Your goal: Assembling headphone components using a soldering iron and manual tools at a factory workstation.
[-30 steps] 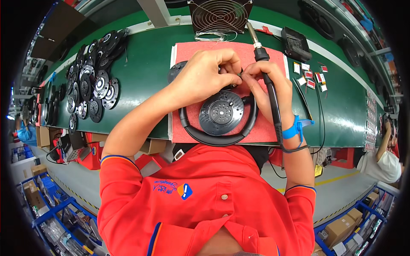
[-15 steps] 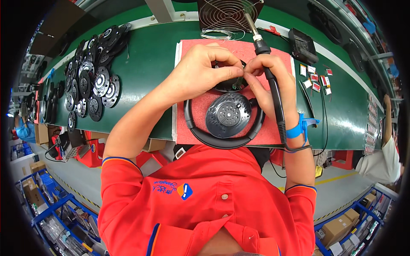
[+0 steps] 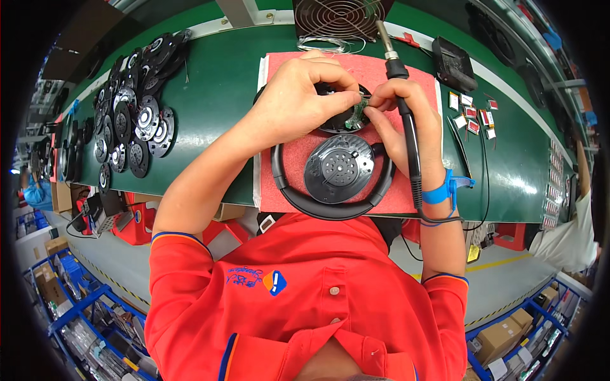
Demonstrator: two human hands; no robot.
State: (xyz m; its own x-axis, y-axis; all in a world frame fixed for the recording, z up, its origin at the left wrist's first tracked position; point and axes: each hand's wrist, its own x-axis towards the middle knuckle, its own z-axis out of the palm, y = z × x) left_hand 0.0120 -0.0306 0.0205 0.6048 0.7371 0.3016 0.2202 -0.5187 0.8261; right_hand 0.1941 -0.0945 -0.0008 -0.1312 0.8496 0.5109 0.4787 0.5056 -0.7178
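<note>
A black over-ear headphone lies on a pink foam mat (image 3: 264, 184), its curved headband (image 3: 318, 208) toward me and one round earcup (image 3: 340, 168) showing a perforated disc. At the far earcup (image 3: 330, 124), partly covered by my fingers, a small green circuit board (image 3: 357, 115) shows. My left hand (image 3: 311, 95) is closed in a pinch at the board's upper edge; what is between its fingertips is too small to name. My right hand (image 3: 406, 114) holds a black-handled soldering iron (image 3: 410, 140), its metal tip pointing away from me. Right thumb and forefinger also come together beside the board.
Many black speaker discs (image 3: 146, 117) are heaped at the left. A fan with a wire grille (image 3: 342, 19) stands at the back, with white wire (image 3: 330, 44) before it. At the right are a black tray (image 3: 453, 63) and several small battery packs (image 3: 470, 113).
My fingertips have parted slightly, and more of the green circuit board shows between them. The soldering iron has shifted a little to the right, still in my right hand.
</note>
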